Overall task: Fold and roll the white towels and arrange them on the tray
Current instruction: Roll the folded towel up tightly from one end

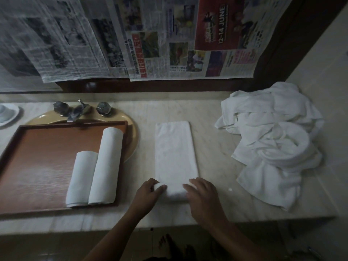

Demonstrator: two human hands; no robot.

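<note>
White towels (176, 153); reddish-brown tray (43, 157); pale veined counter (216, 147).

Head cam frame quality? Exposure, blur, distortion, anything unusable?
Head view: underexposed overall, floor under the counter nearly black; no glare. The folded towel, rolled towels on the tray and towel pile read clearly. Wide-angle bowing along the counter edge; newspaper at left is soft. The left hand and right hand are sharp enough.

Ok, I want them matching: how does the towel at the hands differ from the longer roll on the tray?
The folded towel lies flat on the counter, only its near end rolled; the longer roll is rolled fully. The folded towel is wider; the longer roll sits on the tray. Both are white.
</note>
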